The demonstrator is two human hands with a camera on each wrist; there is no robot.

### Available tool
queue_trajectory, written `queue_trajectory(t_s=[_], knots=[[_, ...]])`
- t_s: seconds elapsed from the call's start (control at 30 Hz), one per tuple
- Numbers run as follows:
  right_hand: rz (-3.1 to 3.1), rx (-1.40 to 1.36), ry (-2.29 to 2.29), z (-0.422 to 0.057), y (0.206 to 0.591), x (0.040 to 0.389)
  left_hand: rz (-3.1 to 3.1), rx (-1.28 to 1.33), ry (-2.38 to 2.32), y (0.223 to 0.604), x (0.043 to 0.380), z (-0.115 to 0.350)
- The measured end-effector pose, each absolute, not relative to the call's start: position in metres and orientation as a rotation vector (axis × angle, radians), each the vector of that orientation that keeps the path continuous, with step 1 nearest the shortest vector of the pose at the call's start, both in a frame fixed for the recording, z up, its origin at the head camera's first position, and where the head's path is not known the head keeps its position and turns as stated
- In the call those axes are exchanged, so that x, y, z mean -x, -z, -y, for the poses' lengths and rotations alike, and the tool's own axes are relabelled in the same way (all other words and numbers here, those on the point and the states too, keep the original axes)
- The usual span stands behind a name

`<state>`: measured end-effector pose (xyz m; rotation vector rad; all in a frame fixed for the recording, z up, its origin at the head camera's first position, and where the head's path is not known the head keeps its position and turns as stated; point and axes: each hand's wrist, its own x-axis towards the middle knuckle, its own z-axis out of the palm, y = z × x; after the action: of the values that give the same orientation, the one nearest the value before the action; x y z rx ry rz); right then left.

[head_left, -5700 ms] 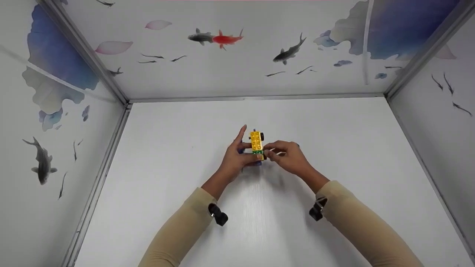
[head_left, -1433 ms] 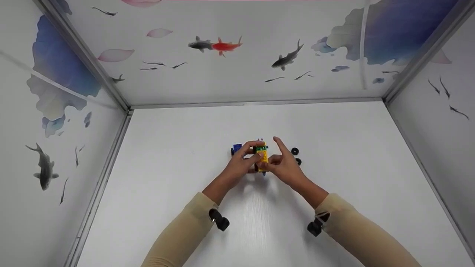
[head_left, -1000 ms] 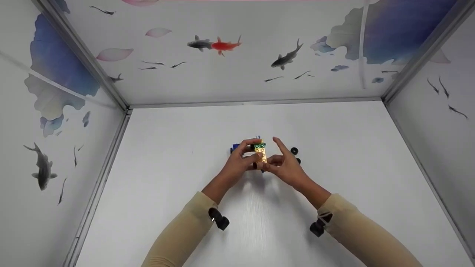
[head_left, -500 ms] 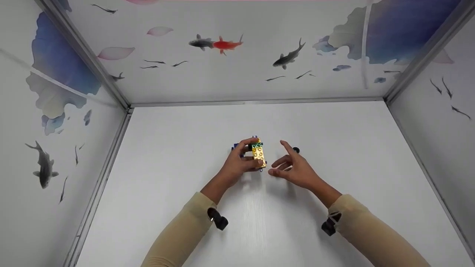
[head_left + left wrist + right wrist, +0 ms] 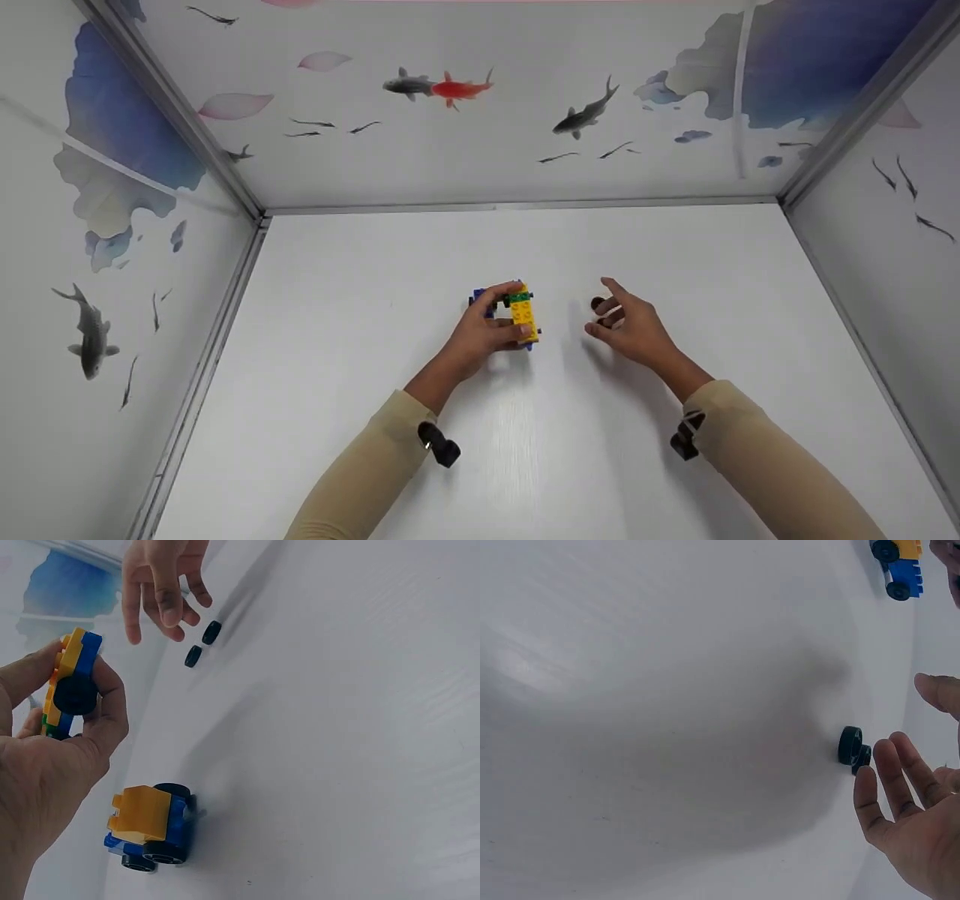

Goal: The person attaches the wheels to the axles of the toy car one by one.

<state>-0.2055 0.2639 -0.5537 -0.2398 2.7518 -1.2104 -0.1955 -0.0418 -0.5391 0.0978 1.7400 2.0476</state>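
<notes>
My left hand [image 5: 476, 334] grips a small toy car of building bricks [image 5: 523, 311], yellow and green on top, blue beneath. The thumb lies over its near end, with fingers at the far end. In the left wrist view, a black wheel [image 5: 75, 695] sits on one side of this car. Fingers loosely spread, my right hand [image 5: 637, 330] holds nothing and hovers beside two loose black wheels [image 5: 202, 643]. In the right wrist view its fingertips are close to these wheels [image 5: 850, 745], which stand on edge on the white table.
Another toy car [image 5: 146, 817], yellow and blue with black wheels, stands on the table [image 5: 360, 315] beyond my left hand and is partly hidden by it in the head view. White panels [image 5: 480, 157] with painted fish enclose the table at the back and sides.
My right hand has let go of the brick toy car and moved right to the loose wheels. My left hand keeps the car, its green part now toward the far end, unlike the earliest frame.
</notes>
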Motion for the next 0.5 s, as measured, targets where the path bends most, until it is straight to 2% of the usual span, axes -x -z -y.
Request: queue_trajectory(t_s=[0.23,0.5], knots=[[-2.792,0.199,1.188,-0.275,0.559,0.214,-1.718,-0.105,-2.053,0.540,0.194,0.043],[-2.957,0.386,1.058,-0.280,0.566,0.219,-1.729,-0.099,-2.040,0.540,0.192,0.043]])
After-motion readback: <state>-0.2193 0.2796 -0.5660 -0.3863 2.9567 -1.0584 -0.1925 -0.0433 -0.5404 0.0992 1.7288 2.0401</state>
